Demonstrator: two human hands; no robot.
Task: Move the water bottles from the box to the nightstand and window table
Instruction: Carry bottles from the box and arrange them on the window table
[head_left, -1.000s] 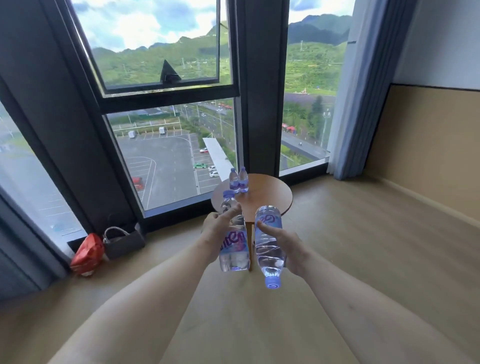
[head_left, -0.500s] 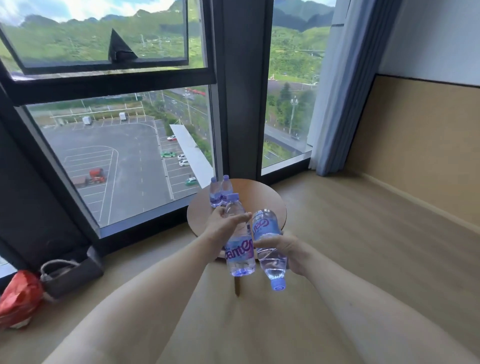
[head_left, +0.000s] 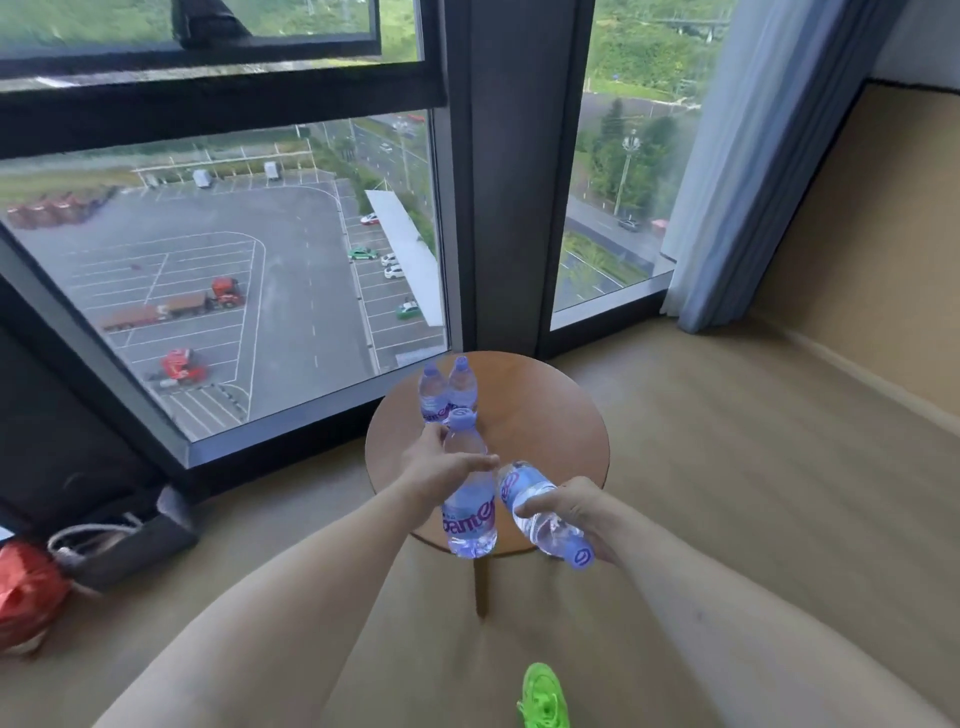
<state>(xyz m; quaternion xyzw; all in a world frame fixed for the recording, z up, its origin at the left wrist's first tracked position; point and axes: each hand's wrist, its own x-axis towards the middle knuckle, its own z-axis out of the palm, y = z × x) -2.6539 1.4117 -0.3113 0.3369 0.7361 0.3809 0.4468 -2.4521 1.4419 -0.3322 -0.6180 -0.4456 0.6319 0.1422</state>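
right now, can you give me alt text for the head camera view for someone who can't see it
Seen from above, a person's left hand holds an upright water bottle and the right hand a tilted bottle over a round wooden table by a high window. Two more bottles stand on the table's far side.

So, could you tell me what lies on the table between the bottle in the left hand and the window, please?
Two water bottles stand side by side on the round table, just beyond the upright bottle the left hand holds, as the head view shows.

Clear plastic over matt wood

I see glossy clear plastic bottles (head_left: 469, 499) and a smooth, matt wooden table (head_left: 540, 415).
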